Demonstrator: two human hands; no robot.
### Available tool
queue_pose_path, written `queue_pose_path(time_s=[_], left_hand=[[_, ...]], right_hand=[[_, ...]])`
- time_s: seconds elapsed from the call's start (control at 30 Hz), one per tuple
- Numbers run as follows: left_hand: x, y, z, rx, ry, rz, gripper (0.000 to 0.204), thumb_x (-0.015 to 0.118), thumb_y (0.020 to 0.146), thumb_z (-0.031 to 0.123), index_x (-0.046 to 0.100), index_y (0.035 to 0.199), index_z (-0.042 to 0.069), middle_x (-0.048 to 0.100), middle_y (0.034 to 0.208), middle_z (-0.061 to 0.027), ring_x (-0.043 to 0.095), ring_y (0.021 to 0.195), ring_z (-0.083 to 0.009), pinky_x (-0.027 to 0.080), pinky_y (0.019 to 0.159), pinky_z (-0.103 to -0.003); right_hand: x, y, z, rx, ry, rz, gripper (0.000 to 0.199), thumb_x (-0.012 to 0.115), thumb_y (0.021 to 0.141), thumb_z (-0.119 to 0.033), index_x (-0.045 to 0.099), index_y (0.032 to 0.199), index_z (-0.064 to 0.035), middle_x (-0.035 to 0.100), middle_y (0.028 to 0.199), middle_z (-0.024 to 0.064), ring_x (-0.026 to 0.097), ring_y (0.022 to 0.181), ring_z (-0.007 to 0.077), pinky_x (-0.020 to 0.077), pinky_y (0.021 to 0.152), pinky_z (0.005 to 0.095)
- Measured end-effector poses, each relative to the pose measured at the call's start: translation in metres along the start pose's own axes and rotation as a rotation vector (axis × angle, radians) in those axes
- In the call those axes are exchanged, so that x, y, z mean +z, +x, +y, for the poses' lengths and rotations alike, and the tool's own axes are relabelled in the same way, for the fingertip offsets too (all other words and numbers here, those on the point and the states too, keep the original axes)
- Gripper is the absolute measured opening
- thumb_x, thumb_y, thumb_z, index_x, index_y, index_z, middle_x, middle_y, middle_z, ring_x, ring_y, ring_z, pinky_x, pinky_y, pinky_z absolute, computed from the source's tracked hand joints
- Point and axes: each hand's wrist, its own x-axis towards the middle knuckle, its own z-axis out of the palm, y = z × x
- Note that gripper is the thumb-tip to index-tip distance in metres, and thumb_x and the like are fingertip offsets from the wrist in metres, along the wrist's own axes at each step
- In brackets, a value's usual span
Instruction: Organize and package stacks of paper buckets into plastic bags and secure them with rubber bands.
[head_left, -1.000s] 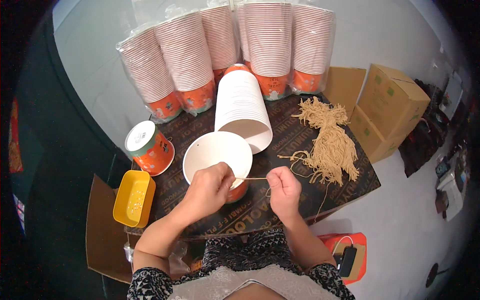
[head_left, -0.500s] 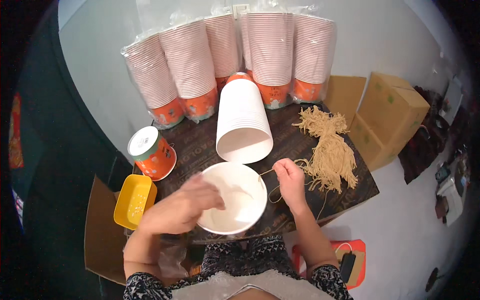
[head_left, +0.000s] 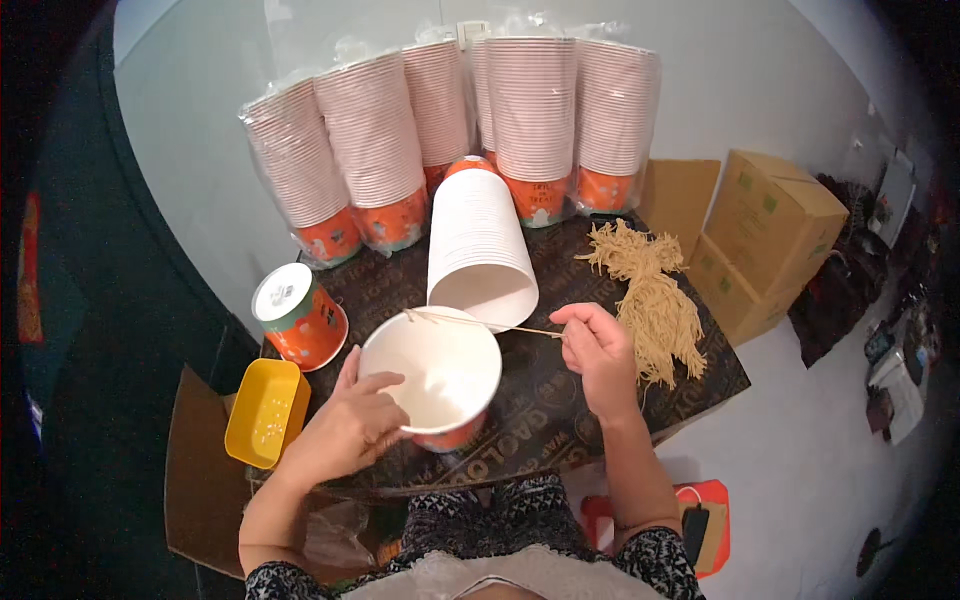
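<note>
An orange-sided paper bucket [head_left: 432, 345], white inside, stands tilted near the front of the table with its mouth toward me. My left hand [head_left: 350, 420] grips its near-left rim, some fingers reaching inside. A thin tan cord [head_left: 520, 328] runs tight from the far rim to my right hand [head_left: 600, 358], whose thumb and fingers pinch it. How the cord is fixed at the rim is too small to tell. Beyond the bucket lies a nested stack of white-lined paper buckets [head_left: 480, 235] on its side, mouth toward me.
A bundle of tan cords [head_left: 655, 310] lies at the right. An upside-down orange bucket [head_left: 305, 320] and a yellow tub [head_left: 265, 410] with small white bits stand left. Bagged bucket stacks [head_left: 535, 110] line the dark table's [head_left: 560, 435] back. Cardboard boxes [head_left: 770, 240] stand right.
The bucket has shifted left and tilted. My left hand, earlier blurred over its mouth, now grips the rim. The cord has gone from slack to tight as my right hand moved slightly right.
</note>
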Motion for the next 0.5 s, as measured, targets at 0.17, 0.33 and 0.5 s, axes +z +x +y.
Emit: queue_pose_path(time_s=[0.17, 0.33, 0.5], left_hand=[[0.019, -0.002, -0.016, -0.088, 0.061, 0.087, 0.013, 0.07, 0.076, 0.005, 0.064, 0.087, 0.005, 0.065, 0.09, -0.0129, 0.059, 0.11, -0.0303, 0.022, 0.113, -0.059], [0.032, 0.011, 0.03, -0.148, 0.001, 0.58, 0.033, 0.076, 0.072, 0.008, 0.063, 0.101, 0.003, 0.063, 0.099, -0.0174, 0.059, 0.102, -0.0368, 0.043, 0.096, -0.048], [0.088, 0.002, 0.06, -0.163, -0.346, 0.539, 0.024, 0.071, 0.082, 0.007, 0.065, 0.104, 0.0, 0.065, 0.071, -0.0109, 0.063, 0.057, -0.0253, 0.05, 0.054, -0.032]], right_hand=[[0.007, -0.011, 0.002, 0.329, 0.729, -0.029, 0.013, 0.045, 0.098, -0.008, 0.056, 0.098, -0.0013, 0.036, 0.064, -0.0039, 0.031, 0.051, 0.0054, 0.0236, 0.044, 0.0206], [0.016, -0.023, 0.026, 0.424, 1.06, -0.047, 0.015, 0.045, 0.1, -0.016, 0.056, 0.1, -0.0046, 0.039, 0.065, -0.0031, 0.032, 0.052, 0.0072, 0.0251, 0.043, 0.0228], [0.036, -0.034, 0.035, 0.425, 1.267, -0.112, 0.02, 0.042, 0.101, -0.017, 0.057, 0.103, -0.0047, 0.038, 0.066, -0.0035, 0.031, 0.052, 0.0075, 0.0259, 0.045, 0.0227]])
